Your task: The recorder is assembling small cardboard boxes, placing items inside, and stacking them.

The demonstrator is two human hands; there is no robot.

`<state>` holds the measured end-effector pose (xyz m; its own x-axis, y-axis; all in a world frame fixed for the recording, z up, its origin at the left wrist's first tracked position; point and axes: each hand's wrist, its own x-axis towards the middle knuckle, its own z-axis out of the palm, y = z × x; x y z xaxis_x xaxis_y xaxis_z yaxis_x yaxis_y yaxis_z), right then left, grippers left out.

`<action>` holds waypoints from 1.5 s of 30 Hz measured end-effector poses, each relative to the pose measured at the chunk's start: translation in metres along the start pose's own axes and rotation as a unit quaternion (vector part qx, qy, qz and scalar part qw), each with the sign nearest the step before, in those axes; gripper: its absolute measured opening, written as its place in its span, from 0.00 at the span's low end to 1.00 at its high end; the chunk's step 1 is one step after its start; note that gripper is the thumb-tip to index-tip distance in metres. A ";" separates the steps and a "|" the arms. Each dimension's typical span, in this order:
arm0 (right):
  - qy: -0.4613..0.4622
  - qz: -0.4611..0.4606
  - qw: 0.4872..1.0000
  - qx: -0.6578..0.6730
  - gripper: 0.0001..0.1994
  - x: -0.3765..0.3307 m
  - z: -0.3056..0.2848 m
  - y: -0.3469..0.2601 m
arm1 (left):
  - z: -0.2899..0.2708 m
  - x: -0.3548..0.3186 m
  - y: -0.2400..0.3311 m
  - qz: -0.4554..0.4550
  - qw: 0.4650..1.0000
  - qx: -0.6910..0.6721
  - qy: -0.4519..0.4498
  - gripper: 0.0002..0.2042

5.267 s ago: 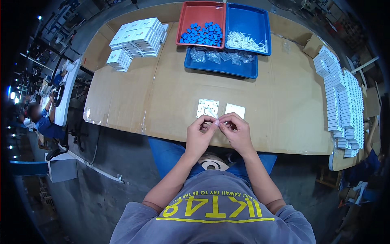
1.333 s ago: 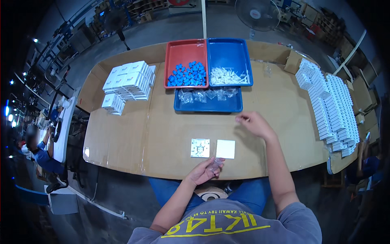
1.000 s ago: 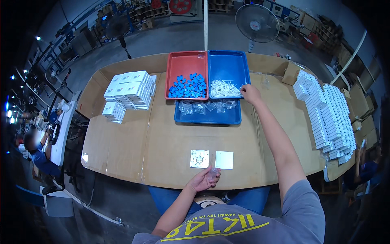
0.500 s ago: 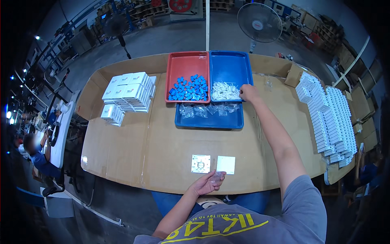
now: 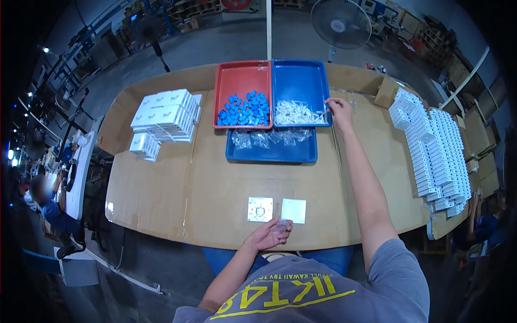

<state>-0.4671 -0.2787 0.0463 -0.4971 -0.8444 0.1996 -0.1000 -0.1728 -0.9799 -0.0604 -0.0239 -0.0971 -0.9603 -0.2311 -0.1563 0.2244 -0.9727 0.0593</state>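
Trays (image 5: 272,156), white stacks (image 5: 164,116) on cardboard tabletop (image 5: 258,180)

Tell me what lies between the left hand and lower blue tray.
Two white square plates, side by side, then brown cardboard, in the head view.

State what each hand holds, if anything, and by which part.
The left hand holds a clear plastic bag; which part is unclear. Whether the right hand holds anything cannot be told.

A fan (image 5: 338,26) stands at the back — far left, a co-worker (image 5: 51,211) beside a white table (image 5: 82,166).
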 end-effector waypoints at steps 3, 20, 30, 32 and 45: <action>-0.013 0.073 0.997 0.036 0.07 -0.066 0.002 -0.024 | -0.003 0.000 0.001 -0.002 0.999 -0.023 0.043 0.27; -0.364 0.112 0.910 -0.165 0.05 -0.329 0.016 -0.045 | 0.011 -0.001 -0.003 0.038 0.991 0.105 0.080 0.24; -0.513 0.137 0.837 -0.130 0.10 -0.310 0.024 -0.042 | 0.013 0.004 0.005 0.046 0.993 0.101 0.047 0.19; -0.518 0.181 0.823 -0.145 0.14 -0.309 0.029 -0.045 | 0.011 0.003 0.004 0.050 0.992 0.108 0.047 0.19; -0.556 0.142 0.791 -0.214 0.20 -0.326 0.045 -0.044 | -0.003 0.004 -0.002 0.069 0.993 0.096 0.019 0.19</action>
<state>-0.2620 -0.0183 0.0248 0.4884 -0.7835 -0.3841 -0.5209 0.0913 -0.8487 -0.0641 -0.0226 -0.1007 -0.9150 -0.3654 -0.1711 0.3136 -0.9109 0.2682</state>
